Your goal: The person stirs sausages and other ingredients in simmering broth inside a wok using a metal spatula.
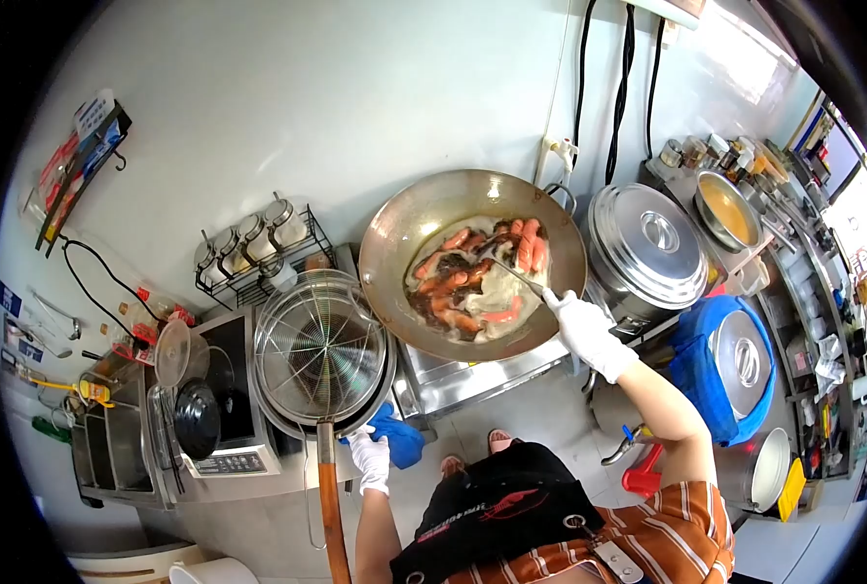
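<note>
The right hand (586, 333), white-gloved and right of centre in the frame, grips the thin metal handle of a utensil (519, 275) that slants up and left into the wok (380, 255). The left hand (369, 457), also gloved, is below centre, touching a blue cloth (400, 443) just beside the wooden handle (329, 506) of a wire strainer (302, 336); I cannot tell whether its fingers close on the cloth or on something under it.

Past the right hand, the food pieces (442, 284) lie in the wok at the centre of the frame, in liquid with pale froth (498, 294). The work looks partway along: the pieces are in the liquid and the utensil is among them, but every piece that shows remains in the wok and the froth has not been taken off. Some pieces are pink, others brownish; colour alone does not settle how cooked they are.

The utensil's working end is lost among food and froth, so its shape is unclear. Liquid hides the undersides of the pieces. The strainer covers most of the vessel beneath it, left of centre, and the wok covers whatever heats it.
</note>
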Demonstrator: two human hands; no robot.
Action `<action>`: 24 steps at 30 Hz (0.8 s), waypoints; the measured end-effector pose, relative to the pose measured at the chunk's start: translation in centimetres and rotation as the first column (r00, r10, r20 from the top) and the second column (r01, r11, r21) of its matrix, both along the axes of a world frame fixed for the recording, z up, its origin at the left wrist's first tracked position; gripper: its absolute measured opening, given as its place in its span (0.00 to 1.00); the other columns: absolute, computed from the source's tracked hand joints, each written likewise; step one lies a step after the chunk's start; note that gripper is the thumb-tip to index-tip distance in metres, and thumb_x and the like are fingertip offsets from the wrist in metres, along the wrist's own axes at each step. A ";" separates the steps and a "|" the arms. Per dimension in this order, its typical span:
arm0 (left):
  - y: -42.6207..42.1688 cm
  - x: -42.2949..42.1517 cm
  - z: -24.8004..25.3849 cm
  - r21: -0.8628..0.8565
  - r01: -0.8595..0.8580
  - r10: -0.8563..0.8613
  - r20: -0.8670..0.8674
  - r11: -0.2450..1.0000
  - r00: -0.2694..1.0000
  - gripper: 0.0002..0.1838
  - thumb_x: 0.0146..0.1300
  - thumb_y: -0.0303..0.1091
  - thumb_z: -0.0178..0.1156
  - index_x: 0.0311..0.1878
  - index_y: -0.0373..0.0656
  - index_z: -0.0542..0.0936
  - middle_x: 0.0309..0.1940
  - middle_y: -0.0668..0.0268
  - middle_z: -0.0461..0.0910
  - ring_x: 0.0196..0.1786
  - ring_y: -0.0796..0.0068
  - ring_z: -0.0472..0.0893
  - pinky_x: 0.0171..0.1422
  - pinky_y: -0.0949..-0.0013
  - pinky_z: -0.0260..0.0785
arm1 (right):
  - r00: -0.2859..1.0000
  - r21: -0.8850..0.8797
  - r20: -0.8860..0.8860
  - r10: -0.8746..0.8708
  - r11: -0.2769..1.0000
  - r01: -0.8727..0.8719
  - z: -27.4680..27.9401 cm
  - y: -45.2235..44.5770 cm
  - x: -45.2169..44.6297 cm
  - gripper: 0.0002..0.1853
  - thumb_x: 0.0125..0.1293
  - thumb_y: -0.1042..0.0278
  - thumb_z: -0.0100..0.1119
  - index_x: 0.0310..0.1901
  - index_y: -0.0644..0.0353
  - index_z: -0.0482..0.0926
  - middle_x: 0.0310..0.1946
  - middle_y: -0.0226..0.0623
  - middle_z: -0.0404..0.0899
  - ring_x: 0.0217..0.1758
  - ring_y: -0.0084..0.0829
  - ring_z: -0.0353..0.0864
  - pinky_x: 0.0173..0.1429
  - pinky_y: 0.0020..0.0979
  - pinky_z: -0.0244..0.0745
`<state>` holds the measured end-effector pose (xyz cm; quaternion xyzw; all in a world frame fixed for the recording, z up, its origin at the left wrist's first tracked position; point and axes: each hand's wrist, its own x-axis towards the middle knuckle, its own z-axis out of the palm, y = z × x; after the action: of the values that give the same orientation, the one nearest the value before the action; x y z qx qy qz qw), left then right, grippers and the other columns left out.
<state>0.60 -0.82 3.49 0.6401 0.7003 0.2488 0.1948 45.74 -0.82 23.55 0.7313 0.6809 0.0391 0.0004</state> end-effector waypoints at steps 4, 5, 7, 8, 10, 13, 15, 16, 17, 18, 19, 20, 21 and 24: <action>-0.1 0.0 0.2 -0.034 -0.016 0.017 0.017 0.999 1.000 0.19 0.43 0.26 0.71 0.38 0.42 0.73 0.43 0.54 0.74 0.52 0.48 0.75 0.59 0.55 0.66 | 1.000 0.017 0.013 0.026 1.000 -0.026 0.6 -2.6 0.5 0.30 0.59 0.77 0.49 0.67 0.54 0.68 0.32 0.44 0.76 0.35 0.41 0.82 0.35 0.41 0.77; 0.0 0.0 0.1 -0.041 -0.017 0.018 0.024 0.999 1.000 0.19 0.43 0.25 0.71 0.38 0.42 0.73 0.43 0.54 0.75 0.52 0.48 0.75 0.59 0.55 0.66 | 1.000 0.019 0.014 0.028 0.999 -0.028 0.6 -3.2 0.6 0.30 0.59 0.77 0.49 0.67 0.54 0.68 0.32 0.44 0.76 0.35 0.41 0.82 0.35 0.41 0.77; -0.2 0.0 0.2 -0.032 -0.013 0.013 0.013 0.999 1.000 0.19 0.43 0.25 0.71 0.38 0.42 0.73 0.44 0.54 0.74 0.52 0.48 0.75 0.59 0.55 0.66 | 0.999 -0.048 -0.024 0.045 0.998 -0.046 2.3 -4.5 0.1 0.31 0.60 0.77 0.48 0.68 0.55 0.67 0.32 0.45 0.78 0.36 0.42 0.82 0.36 0.40 0.77; -0.2 0.1 0.3 -0.023 -0.007 0.007 0.002 1.000 1.000 0.19 0.43 0.25 0.71 0.38 0.42 0.73 0.45 0.53 0.74 0.53 0.48 0.75 0.60 0.56 0.66 | 0.997 -0.034 -0.050 0.063 0.997 -0.065 1.9 -4.8 0.3 0.31 0.60 0.77 0.47 0.69 0.55 0.66 0.32 0.46 0.79 0.34 0.43 0.82 0.35 0.41 0.78; -0.1 0.1 0.4 -0.016 -0.010 0.010 0.016 1.000 1.000 0.19 0.43 0.25 0.71 0.38 0.42 0.73 0.45 0.53 0.74 0.53 0.48 0.75 0.60 0.56 0.66 | 0.992 -0.060 -0.110 0.054 0.996 -0.061 1.7 -5.2 0.2 0.31 0.60 0.77 0.47 0.68 0.56 0.66 0.32 0.47 0.79 0.33 0.44 0.82 0.34 0.41 0.78; -0.1 0.0 0.3 0.015 -0.004 0.003 0.025 1.000 1.000 0.19 0.43 0.25 0.71 0.38 0.43 0.73 0.46 0.52 0.74 0.53 0.48 0.74 0.60 0.56 0.66 | 0.978 -0.065 -0.198 0.072 0.994 -0.086 1.2 -5.2 -0.6 0.32 0.59 0.78 0.47 0.69 0.58 0.66 0.32 0.48 0.79 0.30 0.45 0.82 0.33 0.42 0.77; -0.3 -0.1 0.0 0.047 0.018 -0.018 0.006 0.999 1.000 0.20 0.43 0.25 0.71 0.39 0.43 0.73 0.45 0.53 0.73 0.53 0.48 0.74 0.60 0.56 0.66 | 0.956 -0.059 -0.280 0.084 0.993 -0.105 0.9 -4.6 -1.3 0.32 0.59 0.78 0.46 0.68 0.58 0.66 0.33 0.50 0.78 0.32 0.46 0.82 0.35 0.42 0.77; -0.1 -0.2 -0.1 0.051 0.024 -0.024 0.006 0.998 1.000 0.20 0.42 0.25 0.71 0.39 0.43 0.73 0.44 0.53 0.73 0.52 0.49 0.74 0.60 0.55 0.66 | 0.956 -0.058 -0.281 0.082 0.993 -0.102 0.8 -4.2 -1.7 0.32 0.59 0.78 0.46 0.68 0.58 0.66 0.33 0.50 0.78 0.32 0.46 0.82 0.35 0.42 0.77; -0.1 -0.1 -0.2 0.051 0.027 -0.027 0.005 0.998 1.000 0.20 0.42 0.25 0.71 0.39 0.43 0.73 0.44 0.53 0.73 0.52 0.49 0.74 0.60 0.55 0.66 | 0.942 -0.055 -0.328 0.070 0.994 -0.093 0.7 -3.7 -2.2 0.32 0.59 0.78 0.46 0.68 0.59 0.66 0.34 0.51 0.78 0.33 0.47 0.82 0.37 0.43 0.77; -0.1 -0.1 -0.1 0.026 0.014 -0.014 0.007 1.000 1.000 0.20 0.42 0.25 0.71 0.38 0.43 0.73 0.44 0.53 0.73 0.53 0.49 0.74 0.60 0.55 0.65 | 0.926 -0.052 -0.374 0.058 0.995 -0.083 0.6 -3.1 -2.7 0.31 0.59 0.79 0.46 0.68 0.59 0.66 0.34 0.52 0.78 0.34 0.48 0.82 0.38 0.43 0.77; -0.1 -0.1 -0.1 -0.001 0.000 0.000 0.008 1.000 1.000 0.20 0.42 0.25 0.70 0.38 0.43 0.73 0.44 0.53 0.73 0.53 0.49 0.74 0.60 0.55 0.65 | 0.925 -0.052 -0.375 0.055 0.995 -0.080 0.3 -2.5 -3.2 0.31 0.59 0.79 0.46 0.68 0.59 0.66 0.34 0.52 0.78 0.34 0.48 0.82 0.38 0.43 0.77; -0.1 -0.1 -0.1 -0.001 0.002 -0.002 0.007 1.000 1.000 0.20 0.42 0.25 0.70 0.38 0.43 0.73 0.44 0.53 0.73 0.53 0.49 0.74 0.60 0.55 0.65 | 0.915 -0.046 -0.403 0.031 0.997 -0.054 -0.2 -1.8 -3.6 0.31 0.59 0.79 0.46 0.68 0.59 0.66 0.35 0.52 0.78 0.35 0.48 0.82 0.39 0.43 0.77; 0.0 -0.2 -0.3 0.001 0.003 -0.003 0.015 1.000 1.000 0.20 0.42 0.25 0.70 0.38 0.43 0.73 0.44 0.54 0.73 0.53 0.49 0.74 0.61 0.55 0.65 | 0.902 -0.042 -0.431 0.007 0.999 -0.028 -0.7 -1.0 -3.9 0.31 0.59 0.79 0.46 0.68 0.59 0.66 0.35 0.53 0.77 0.36 0.49 0.82 0.40 0.43 0.78; -0.1 -0.2 -0.4 0.008 0.003 -0.003 0.024 1.000 1.000 0.20 0.42 0.24 0.70 0.38 0.43 0.72 0.44 0.54 0.73 0.53 0.49 0.73 0.61 0.56 0.65 | 0.933 -0.021 -0.360 0.003 1.000 -0.012 -0.8 1.0 -4.8 0.30 0.60 0.78 0.45 0.67 0.58 0.66 0.34 0.52 0.77 0.35 0.48 0.82 0.38 0.45 0.77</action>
<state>0.45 -0.91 3.09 0.6389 0.6958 0.2591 0.2011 40.97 0.21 22.76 0.7235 0.6727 -0.1031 -0.1158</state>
